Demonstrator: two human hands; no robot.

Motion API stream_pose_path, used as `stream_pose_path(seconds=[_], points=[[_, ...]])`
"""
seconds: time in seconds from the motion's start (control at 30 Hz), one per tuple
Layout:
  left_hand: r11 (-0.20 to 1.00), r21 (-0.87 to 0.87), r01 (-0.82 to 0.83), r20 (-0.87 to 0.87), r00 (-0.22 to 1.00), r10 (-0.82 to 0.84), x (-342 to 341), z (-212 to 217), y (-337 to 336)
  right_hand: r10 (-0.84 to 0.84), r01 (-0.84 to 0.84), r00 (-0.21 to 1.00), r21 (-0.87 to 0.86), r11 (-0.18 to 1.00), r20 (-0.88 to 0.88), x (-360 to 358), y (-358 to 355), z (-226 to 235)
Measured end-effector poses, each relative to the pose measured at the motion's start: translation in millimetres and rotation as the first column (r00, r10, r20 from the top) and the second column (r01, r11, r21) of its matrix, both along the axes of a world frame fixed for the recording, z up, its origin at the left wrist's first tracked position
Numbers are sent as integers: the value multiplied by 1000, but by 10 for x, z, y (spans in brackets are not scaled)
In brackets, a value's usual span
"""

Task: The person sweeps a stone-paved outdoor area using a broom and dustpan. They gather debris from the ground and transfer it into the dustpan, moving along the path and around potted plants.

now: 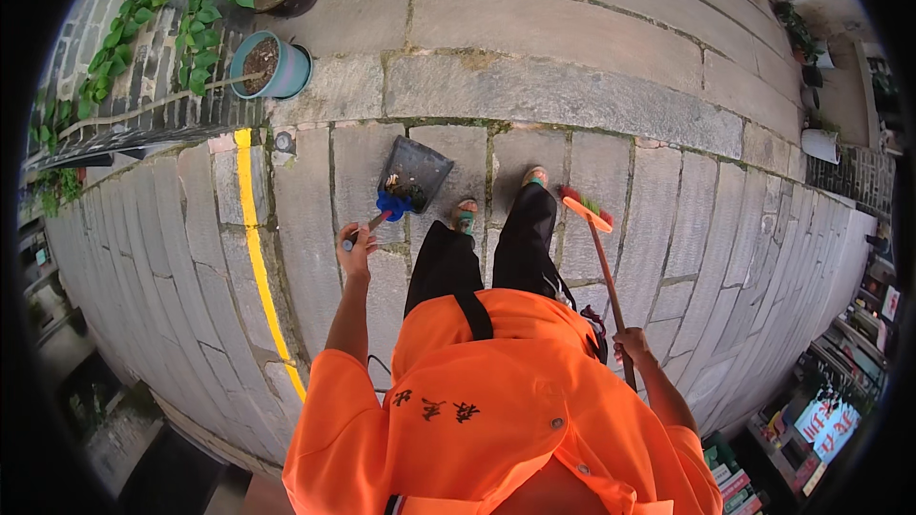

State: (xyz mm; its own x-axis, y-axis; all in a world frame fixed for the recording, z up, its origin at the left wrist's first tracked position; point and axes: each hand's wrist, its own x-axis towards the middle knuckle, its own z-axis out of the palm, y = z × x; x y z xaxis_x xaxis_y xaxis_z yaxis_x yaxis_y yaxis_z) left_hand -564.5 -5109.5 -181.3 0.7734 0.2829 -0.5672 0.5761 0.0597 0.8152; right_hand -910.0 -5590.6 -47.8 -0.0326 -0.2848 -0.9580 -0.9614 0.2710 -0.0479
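So I'll use the dustpan as the landmark here, since it's pretty much the main thing. It's a black pan with a blue piece where the handle joins on, and there's some brown and yellowish debris sitting inside, mostly toward the handle side.

The left hand is just nearer the body than the dustpan, fingers curled round that handle, so yeah, it's got a grip on it.

The right hand is well over to the right of the dustpan and closer to the body, wrapped round the brown stick of a broom. The broom's orange head has red and green bristles and sits right of the dustpan, well apart from it. Can't really tell if the bristles touch the ground.

Between the dustpan and the broom head are 2 feet in sandals: the left foot near the pan, the right foot further right. Black trousers and an orange shirt are on the body side of the dustpan.

Left of the dustpan, 1 yellow line runs along the stone paving. Beyond it to the upper left stands a blue plant pot.
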Motion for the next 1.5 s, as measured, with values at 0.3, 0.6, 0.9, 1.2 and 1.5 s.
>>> stream_pose_path(seconds=[0.3, 0.6, 0.9, 1.2, 1.5], points=[[958, 263, -112, -423, 879, 219, -306, 46, -281, 123, -123, 992, 44, 991, -12, 353, -1010, 23], [936, 219, 275, -411, 896, -168, 189, -641, -1758, 23, 5, 988, 179, 984, -155, 661, -1625, -266], [508, 657, 557, -292, 810, -509, 982, -2974, -2710, 326, -295, 871, 140, 945, -367, 440, -1699, -886], [442, 728, 524, -320, 830, -457, 1618, -5167, -3372, 550, -532, 720, 172, 829, -424, 456, -1254, -1378], [483, 810, 331, -183, 927, -329, 1686, -5990, -3567, 511, -437, 730, 264, 860, -454, 841, -736, -1988]])
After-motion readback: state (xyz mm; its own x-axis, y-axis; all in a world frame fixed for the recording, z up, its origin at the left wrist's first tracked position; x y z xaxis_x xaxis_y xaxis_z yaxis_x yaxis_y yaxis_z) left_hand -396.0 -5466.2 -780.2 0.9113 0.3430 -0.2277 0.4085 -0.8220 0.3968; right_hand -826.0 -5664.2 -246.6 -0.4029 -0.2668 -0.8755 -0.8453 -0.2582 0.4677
